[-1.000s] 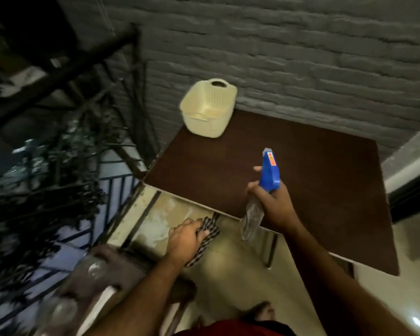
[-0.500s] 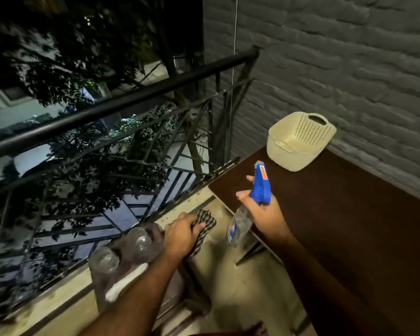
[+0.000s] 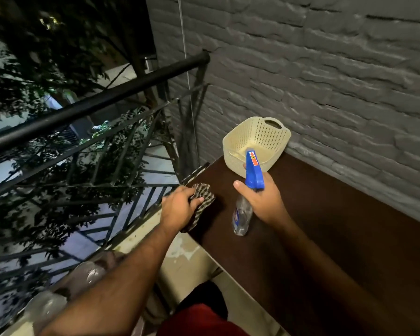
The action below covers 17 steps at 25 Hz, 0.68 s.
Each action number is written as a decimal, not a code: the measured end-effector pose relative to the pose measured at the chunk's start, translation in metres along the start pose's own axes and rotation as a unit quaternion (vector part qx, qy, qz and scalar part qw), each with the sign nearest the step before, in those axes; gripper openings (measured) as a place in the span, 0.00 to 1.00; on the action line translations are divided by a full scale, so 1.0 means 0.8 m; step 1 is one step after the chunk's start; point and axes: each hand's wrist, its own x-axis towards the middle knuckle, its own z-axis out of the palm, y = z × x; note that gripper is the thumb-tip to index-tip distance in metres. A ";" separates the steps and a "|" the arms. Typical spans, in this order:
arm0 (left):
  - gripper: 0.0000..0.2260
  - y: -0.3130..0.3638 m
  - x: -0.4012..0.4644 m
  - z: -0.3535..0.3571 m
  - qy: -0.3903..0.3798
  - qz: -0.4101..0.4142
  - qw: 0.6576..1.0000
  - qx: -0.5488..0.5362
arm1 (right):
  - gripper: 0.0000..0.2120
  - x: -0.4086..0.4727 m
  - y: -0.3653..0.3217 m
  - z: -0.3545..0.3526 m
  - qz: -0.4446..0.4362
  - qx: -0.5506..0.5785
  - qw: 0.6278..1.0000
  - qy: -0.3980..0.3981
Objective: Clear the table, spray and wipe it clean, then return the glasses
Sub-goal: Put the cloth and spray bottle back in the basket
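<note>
My right hand (image 3: pixel 264 197) grips a clear spray bottle (image 3: pixel 241 218) with a blue trigger head, held over the dark brown table (image 3: pixel 325 226) with its nozzle towards the far end. My left hand (image 3: pixel 180 207) holds a checked cloth (image 3: pixel 203 200) at the table's left edge, partly over the tabletop. Two clear glasses (image 3: pixel 90 275) stand on a stool at the lower left, blurred and partly hidden by my left forearm.
A cream perforated basket (image 3: pixel 257 141) sits at the table's far left corner against the grey brick wall (image 3: pixel 325 81). A black metal railing (image 3: pixel 95 105) runs along the left, with trees beyond it. Pale floor tiles (image 3: pixel 192 263) lie below the table edge.
Both hands have moved forward over the table. The cloth went from beside the stool up to the table's left edge, and the bottle now hangs above the tabletop.
</note>
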 end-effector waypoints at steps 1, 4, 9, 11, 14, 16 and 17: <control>0.12 0.011 0.024 -0.002 0.003 0.018 1.000 0.001 | 0.20 0.015 -0.004 -0.014 -0.006 -0.013 1.000 0.007; 0.11 0.054 0.112 -0.009 0.010 0.088 0.996 0.001 | 0.20 0.072 -0.018 -0.056 -0.017 -0.020 0.998 0.051; 0.13 0.144 0.284 -0.018 -0.024 0.215 0.976 0.034 | 0.18 0.188 -0.074 -0.117 -0.057 -0.007 0.987 0.150; 0.13 0.178 0.335 -0.011 -0.065 0.274 0.956 0.080 | 0.18 0.232 -0.091 -0.131 -0.080 -0.005 0.983 0.168; 0.12 0.208 0.392 0.030 -0.171 0.304 0.923 0.164 | 0.18 0.292 -0.098 -0.142 -0.100 -0.020 0.983 0.152; 0.17 0.207 0.415 0.073 -0.260 0.279 0.908 0.172 | 0.15 0.325 -0.091 -0.148 -0.089 -0.015 0.987 0.131; 0.21 0.203 0.424 0.097 -0.289 0.291 0.892 0.188 | 0.14 0.343 -0.084 -0.151 -0.077 -0.012 0.989 0.123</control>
